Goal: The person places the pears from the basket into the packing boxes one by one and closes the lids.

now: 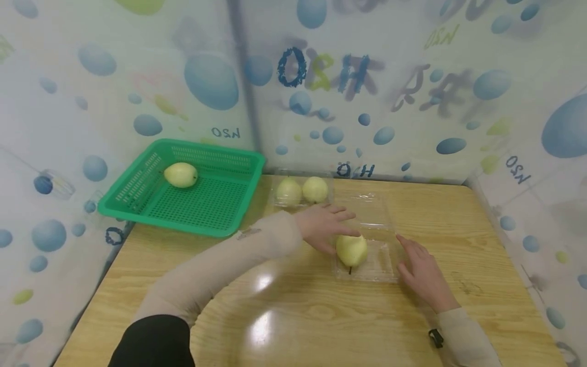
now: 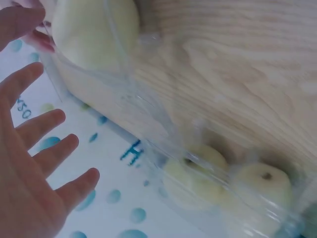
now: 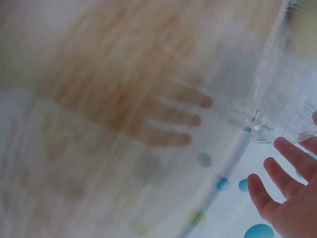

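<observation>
A left hand, fingers spread wide, is poised beside 1 round yellow-green pear in an open, clear-plastic box; the right hand, fingers extended, meets the box's edge, perhaps steadying it.

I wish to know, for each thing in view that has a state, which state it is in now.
Near box: open, lid folded back, one pear in its left part.
Far box: appears closed, two pears inside.
Green basket: upright, another pear in it.
Left hand: fingers spread, close to the near box's pear.
Right hand: fingers extended, at the near box's right edge.
</observation>
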